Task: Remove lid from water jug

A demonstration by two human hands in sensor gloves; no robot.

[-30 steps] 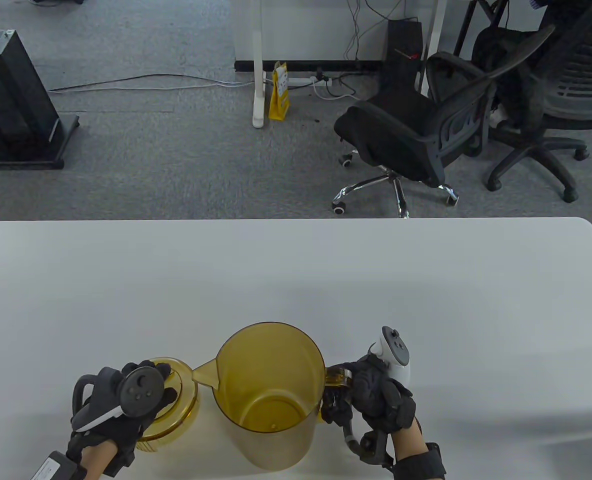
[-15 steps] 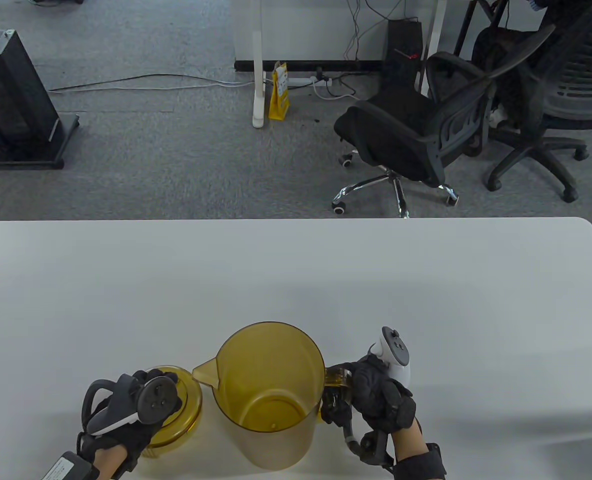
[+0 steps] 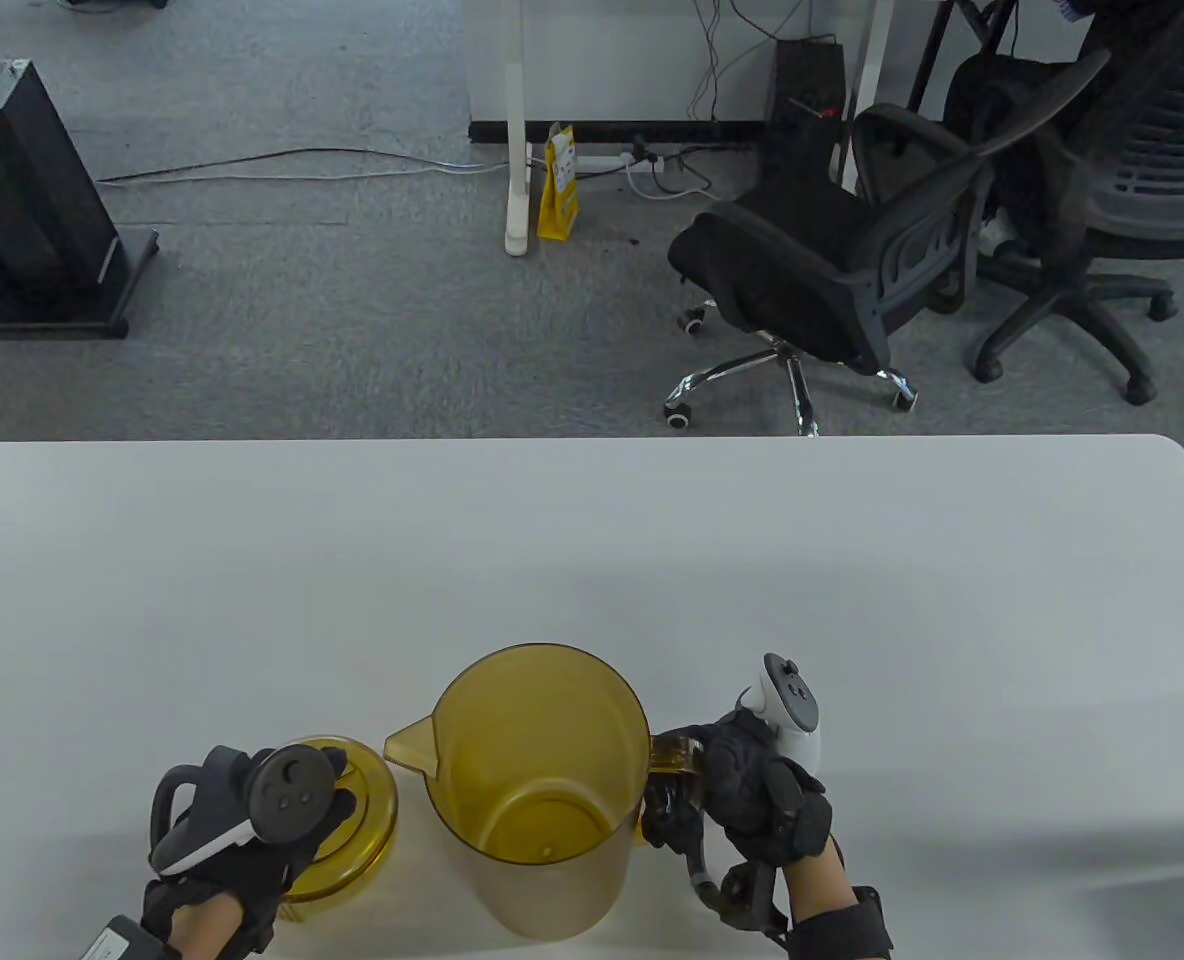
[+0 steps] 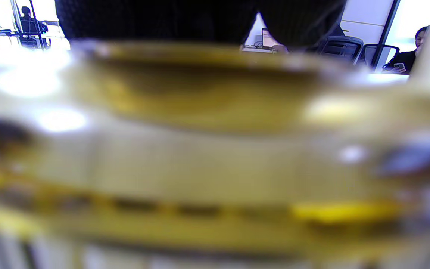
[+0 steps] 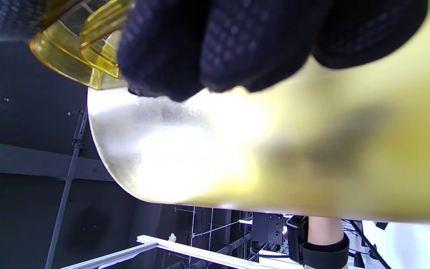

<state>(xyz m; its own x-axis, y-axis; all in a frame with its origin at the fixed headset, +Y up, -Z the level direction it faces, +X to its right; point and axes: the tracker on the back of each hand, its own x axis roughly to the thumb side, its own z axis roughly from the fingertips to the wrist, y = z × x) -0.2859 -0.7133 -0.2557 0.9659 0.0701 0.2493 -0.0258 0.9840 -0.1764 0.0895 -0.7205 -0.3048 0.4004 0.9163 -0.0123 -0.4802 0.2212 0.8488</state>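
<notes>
White table (image 3: 652, 560), lid (image 3: 357, 820) under left hand (image 3: 242, 840) (jug (image 3: 537, 790) beside)

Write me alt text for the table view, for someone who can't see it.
An open amber water jug stands on a white table, its lid off and beside it under the left hand. The right hand grips the jug's handle. Office chairs stand on grey carpet beyond.

No readable text, labels, brands or numbers appear in any view. A yellow bag (image 3: 559, 182) on the floor, far beyond both hands, carries printing too small to read, and so does a pale tag (image 3: 104, 941) at the left wrist.
</notes>
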